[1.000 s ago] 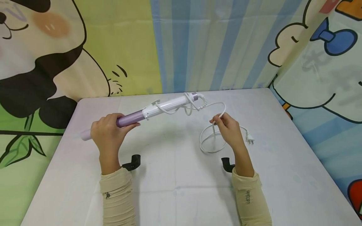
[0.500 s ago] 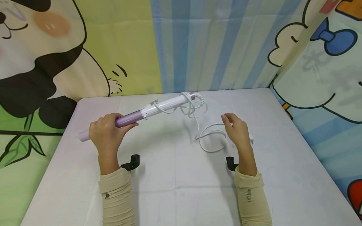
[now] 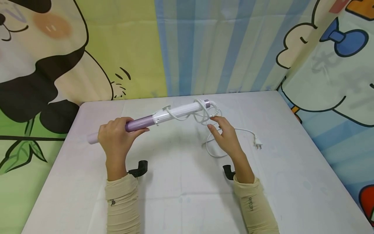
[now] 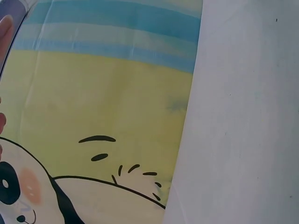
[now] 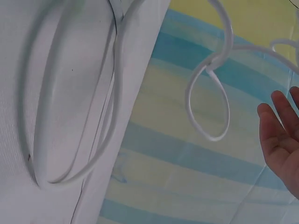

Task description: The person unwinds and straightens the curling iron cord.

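- Curling iron (image 3: pixel 163 117): held clear above the white table (image 3: pixel 181 195), lying nearly level, purple barrel toward the person's left, white handle toward the right.
- Left hand (image 3: pixel 116 138): fingers wrapped round the purple barrel, a firm grip; the barrel tip sticks out past the hand.
- Cord (image 3: pixel 204 112): white, looped a few turns round the handle's far end; the rest trails down in a loose ring on the table, ending at the plug (image 3: pixel 257 143).
- Right hand (image 3: pixel 225 136): fingers spread and straight, holding nothing, fingertips just beside the wrapped loops.
- Change noted: one second ago this hand pinched the cord; half a second ago it had let go and stood off to the right; it has now come back toward the handle end.
- Judgement: one wrap appears complete, and the slack on the table remains to be taken up.
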Available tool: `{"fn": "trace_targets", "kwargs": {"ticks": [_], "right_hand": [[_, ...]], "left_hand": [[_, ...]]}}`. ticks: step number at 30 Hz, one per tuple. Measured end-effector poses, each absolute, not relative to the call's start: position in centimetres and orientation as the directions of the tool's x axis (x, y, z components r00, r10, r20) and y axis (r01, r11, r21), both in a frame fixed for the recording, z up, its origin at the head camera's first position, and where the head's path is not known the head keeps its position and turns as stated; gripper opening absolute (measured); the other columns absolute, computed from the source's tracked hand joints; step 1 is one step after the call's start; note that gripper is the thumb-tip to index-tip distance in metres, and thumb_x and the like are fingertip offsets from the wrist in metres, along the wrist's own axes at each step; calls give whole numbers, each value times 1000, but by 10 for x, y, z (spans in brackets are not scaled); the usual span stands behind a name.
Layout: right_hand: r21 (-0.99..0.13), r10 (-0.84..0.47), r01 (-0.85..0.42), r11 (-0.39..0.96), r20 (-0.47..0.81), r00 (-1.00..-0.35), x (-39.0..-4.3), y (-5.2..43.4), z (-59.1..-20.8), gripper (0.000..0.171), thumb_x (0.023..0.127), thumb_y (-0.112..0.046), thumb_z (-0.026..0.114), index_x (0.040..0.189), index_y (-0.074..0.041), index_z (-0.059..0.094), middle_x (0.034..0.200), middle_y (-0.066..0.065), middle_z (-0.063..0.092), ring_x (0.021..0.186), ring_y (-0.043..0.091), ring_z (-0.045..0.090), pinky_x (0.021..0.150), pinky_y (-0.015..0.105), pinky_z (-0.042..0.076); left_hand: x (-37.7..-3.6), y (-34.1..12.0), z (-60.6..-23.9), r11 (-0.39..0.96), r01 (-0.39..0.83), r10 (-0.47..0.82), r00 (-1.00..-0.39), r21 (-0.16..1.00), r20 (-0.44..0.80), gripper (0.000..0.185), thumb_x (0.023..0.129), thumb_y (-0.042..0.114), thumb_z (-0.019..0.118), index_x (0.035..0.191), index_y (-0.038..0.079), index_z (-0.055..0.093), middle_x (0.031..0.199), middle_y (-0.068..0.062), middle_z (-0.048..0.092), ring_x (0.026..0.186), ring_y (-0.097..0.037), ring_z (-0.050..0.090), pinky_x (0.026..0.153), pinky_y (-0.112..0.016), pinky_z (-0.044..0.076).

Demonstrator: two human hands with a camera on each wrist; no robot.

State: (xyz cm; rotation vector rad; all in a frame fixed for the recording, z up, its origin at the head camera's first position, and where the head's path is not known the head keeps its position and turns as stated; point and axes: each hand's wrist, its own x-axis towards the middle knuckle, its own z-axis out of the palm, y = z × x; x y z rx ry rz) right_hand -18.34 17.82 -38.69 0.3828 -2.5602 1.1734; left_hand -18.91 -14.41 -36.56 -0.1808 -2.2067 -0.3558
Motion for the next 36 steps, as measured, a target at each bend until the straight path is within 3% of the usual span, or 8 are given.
{"fn": "trace_targets", "kwargs": {"ticks": [8,22,30,36], "right_hand": [[-692,-141,-342,636,331,-933,-186,171,-394,33,91,-21,55,116,1,54,117,20,55,110,35,53,84,49,46],[-682,-179,-336,650,293,-939,-181,169,-388,25,92,-23,53,110,-6,56,116,14,59,111,30,55,82,47,48],[-705,-144,-353,616,340,-929,-175,174,-377,19,92,-18,54,103,-3,58,108,11,63,106,25,57,86,42,47],[-728,-69,-338,597,373,-925,-174,179,-376,16,89,-17,58,94,-3,62,94,11,69,86,24,65,75,38,52]], "left_hand": [[-188,-138,-363,951,256,26,-628,174,778,55,51,47,83,84,6,68,72,-12,68,59,-30,60,57,-41,39],[-189,-139,-365,955,257,52,-639,150,767,56,54,53,80,84,7,69,72,-10,68,59,-29,60,58,-40,38],[-190,-140,-366,947,263,27,-635,183,772,55,49,46,84,83,6,68,72,-11,68,59,-30,60,58,-40,37],[-190,-141,-367,943,277,37,-634,183,772,55,49,48,84,82,6,68,71,-11,68,59,-30,60,58,-40,37]]}}
